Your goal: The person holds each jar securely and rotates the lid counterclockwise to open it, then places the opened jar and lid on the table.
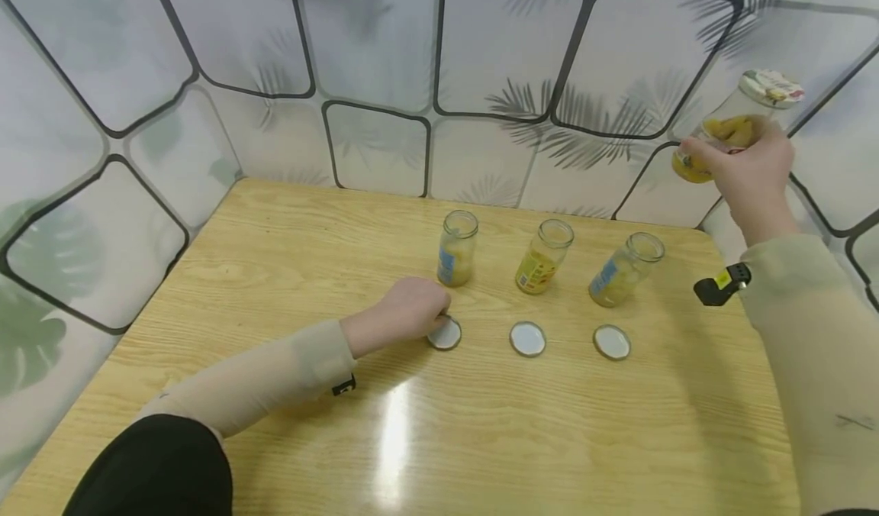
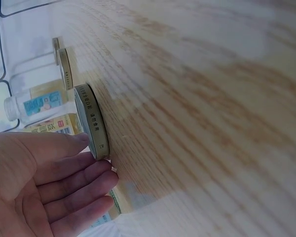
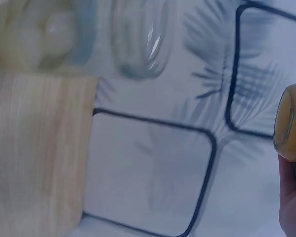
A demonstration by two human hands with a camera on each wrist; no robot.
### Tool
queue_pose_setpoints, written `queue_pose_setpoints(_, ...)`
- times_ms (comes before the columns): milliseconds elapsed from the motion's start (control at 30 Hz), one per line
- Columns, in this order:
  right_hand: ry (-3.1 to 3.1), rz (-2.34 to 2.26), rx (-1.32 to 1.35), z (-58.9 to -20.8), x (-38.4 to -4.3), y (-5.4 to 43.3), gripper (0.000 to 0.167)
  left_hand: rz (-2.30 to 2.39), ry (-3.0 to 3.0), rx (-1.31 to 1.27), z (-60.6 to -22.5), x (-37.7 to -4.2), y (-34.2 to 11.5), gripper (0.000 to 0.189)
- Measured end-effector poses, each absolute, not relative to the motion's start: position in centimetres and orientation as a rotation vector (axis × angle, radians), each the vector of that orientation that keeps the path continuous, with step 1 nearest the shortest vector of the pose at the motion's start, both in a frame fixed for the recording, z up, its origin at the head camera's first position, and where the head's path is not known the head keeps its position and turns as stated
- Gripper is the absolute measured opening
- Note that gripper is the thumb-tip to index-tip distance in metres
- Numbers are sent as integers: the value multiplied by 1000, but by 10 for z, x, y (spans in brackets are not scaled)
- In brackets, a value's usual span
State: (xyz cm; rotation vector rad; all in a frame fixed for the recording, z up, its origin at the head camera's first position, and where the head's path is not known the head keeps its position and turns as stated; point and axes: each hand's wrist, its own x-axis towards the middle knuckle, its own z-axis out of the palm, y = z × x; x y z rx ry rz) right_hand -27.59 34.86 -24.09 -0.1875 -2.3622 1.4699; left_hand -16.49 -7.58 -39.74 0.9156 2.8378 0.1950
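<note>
My left hand pinches the edge of a jar lid that lies white inside up on the table. In the left wrist view, the thumb is over the face of that lid and the fingertips are at its rim. My right hand grips a glass jar of yellow fruit pieces, raised at the upper right and tilted, its patterned lid on top. The right wrist view shows only this jar's yellow base and part of the hand at the right edge.
Three lidless glass jars stand in a row toward the back: left jar, middle jar, right jar, with pale contents. Two more lids, middle lid and right lid, lie before them. A patterned wall covering borders the wooden table.
</note>
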Motion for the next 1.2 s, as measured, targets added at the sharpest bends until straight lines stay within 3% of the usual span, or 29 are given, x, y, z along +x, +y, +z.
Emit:
queue_pose_setpoints(333, -2348, 1523, 59, -236, -260, 286, 30, 210, 2847, 909, -400, -165, -76, 25)
queue_pose_setpoints(600, -2490, 1442, 279, -247, -240, 242, 54, 210, 2871, 923, -402, -166, -76, 29)
queue_pose_setpoints(800, -2541, 1417, 421, -260, -223, 215, 37, 210, 2877, 948, -401, -167, -77, 29)
queue_pose_setpoints(1000, -2587, 1543, 481, -268, -208, 198, 45, 225, 2885, 956, -402, -166, -78, 30)
queue_pose_setpoints(1200, -2597, 1561, 610, -280, -200, 187, 37, 206, 2882, 943, -402, -166, -77, 27)
